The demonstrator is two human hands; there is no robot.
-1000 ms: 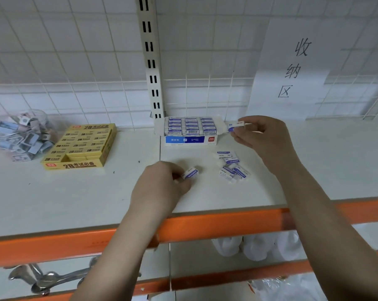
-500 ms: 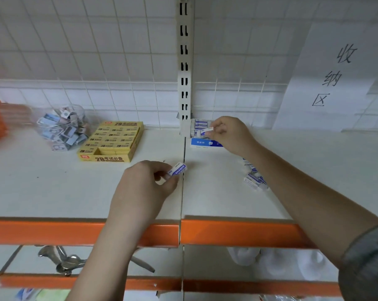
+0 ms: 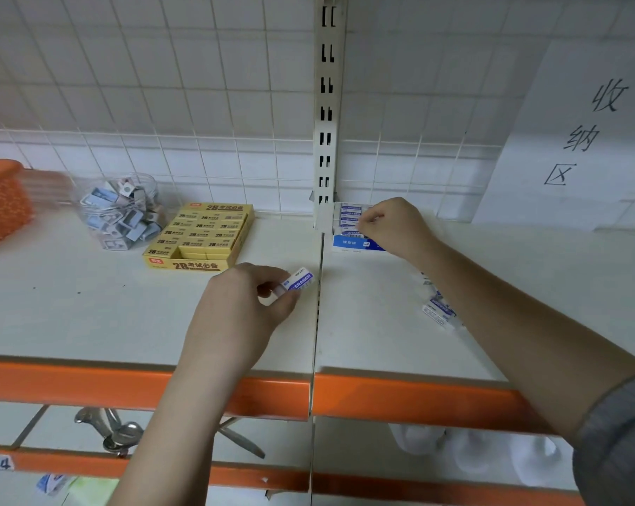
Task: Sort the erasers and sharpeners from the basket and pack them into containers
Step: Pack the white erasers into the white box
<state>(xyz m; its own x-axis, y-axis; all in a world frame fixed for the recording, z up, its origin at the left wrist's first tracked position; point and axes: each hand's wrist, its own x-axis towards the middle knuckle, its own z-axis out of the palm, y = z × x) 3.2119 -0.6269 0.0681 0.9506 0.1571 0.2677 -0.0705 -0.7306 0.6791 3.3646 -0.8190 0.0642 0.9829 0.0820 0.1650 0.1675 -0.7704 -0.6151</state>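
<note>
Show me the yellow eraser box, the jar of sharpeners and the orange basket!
yellow eraser box [image 3: 199, 237]: head view, top rows.
jar of sharpeners [image 3: 121, 213]: head view, clear front wall.
orange basket [image 3: 0, 204]: head view, side wall.

I see a matt, smooth off-white shelf board [image 3: 89, 315] edged with a glossy orange painted-metal beam [image 3: 89, 385]. The eraser in my left hand [image 3: 235, 312] wears a smooth white-and-blue paper sleeve [image 3: 298, 281]. The yellow display box [image 3: 199, 237] and the blue-fronted box [image 3: 350, 242] look like printed card with a slight sheen. The clear round tub [image 3: 119, 210] is glossy plastic. The orange basket [image 3: 2, 210] looks like perforated plastic. A matt white paper sign [image 3: 582, 140] hangs on white wire grid. My grey sleeve [image 3: 622, 443] is rough-looking cloth.
</note>
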